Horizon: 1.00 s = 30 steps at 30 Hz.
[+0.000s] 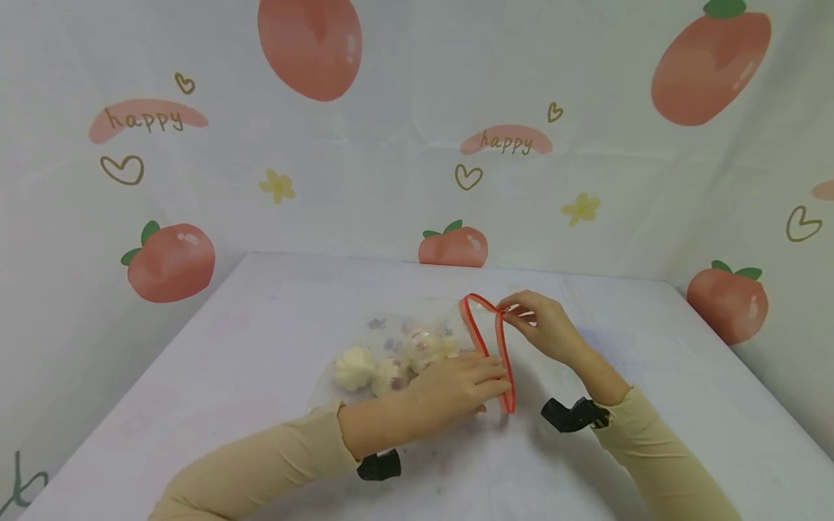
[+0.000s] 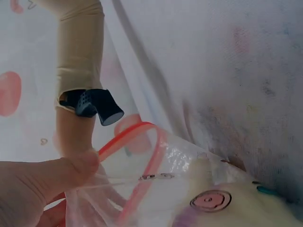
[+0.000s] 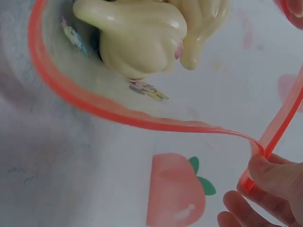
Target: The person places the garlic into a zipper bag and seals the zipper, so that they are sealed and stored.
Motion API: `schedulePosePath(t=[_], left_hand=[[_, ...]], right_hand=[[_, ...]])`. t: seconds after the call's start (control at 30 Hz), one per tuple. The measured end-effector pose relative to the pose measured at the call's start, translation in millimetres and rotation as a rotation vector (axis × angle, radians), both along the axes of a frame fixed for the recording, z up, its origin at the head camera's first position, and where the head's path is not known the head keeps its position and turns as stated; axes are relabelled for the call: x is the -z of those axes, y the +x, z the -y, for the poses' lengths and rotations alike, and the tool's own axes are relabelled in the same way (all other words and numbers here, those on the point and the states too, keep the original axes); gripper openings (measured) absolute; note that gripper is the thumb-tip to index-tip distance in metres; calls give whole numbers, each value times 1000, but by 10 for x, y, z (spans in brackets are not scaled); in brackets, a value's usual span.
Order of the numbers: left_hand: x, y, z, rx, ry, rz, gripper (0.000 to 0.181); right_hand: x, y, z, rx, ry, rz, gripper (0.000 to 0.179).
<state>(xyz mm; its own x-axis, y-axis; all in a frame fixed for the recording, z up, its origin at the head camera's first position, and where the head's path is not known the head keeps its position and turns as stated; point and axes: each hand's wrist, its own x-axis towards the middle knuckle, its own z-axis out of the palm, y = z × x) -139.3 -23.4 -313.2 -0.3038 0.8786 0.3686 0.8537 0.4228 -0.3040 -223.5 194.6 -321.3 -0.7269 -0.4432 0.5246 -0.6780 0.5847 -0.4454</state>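
Note:
A clear, printed plastic zip bag (image 1: 468,317) with a red zip edge lies on the table, its mouth spread into a loop toward the right. Inside are glossy cream garlic bulbs (image 1: 355,367) with purplish marks, seen close up in the right wrist view (image 3: 137,42). My left hand (image 1: 449,387) reaches across the bag and grips the near part of its red edge, thumb (image 2: 83,166) on top; its other fingers are partly hidden behind the plastic. At the far corner of the mouth, my right hand (image 1: 547,329) pinches the red edge between thumb and fingers.
A white table (image 1: 228,347) carries the bag. Behind it hangs a white cloth (image 1: 391,159) printed with peaches, hearts and "happy". Black straps (image 1: 573,415) sit at both wrists, below beige sleeves.

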Motion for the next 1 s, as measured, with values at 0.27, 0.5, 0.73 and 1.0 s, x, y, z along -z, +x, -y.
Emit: schedulePosePath(t=[0.27,0.5,0.73,1.0], left_hand=[[77,-44,129,4,133,189,35],[106,-114,278,-77,182,456,18],[127,-156,448,-131,196,628,11],[154,-189,657,-156,173,789,6]], right_hand=[[70,-62,-133,77,20,-25,19],[105,-77,-232,110,51,-23,17],[143,-59,-336,121,75,-34,18],[189,-28,-433,137,131,41,19]])
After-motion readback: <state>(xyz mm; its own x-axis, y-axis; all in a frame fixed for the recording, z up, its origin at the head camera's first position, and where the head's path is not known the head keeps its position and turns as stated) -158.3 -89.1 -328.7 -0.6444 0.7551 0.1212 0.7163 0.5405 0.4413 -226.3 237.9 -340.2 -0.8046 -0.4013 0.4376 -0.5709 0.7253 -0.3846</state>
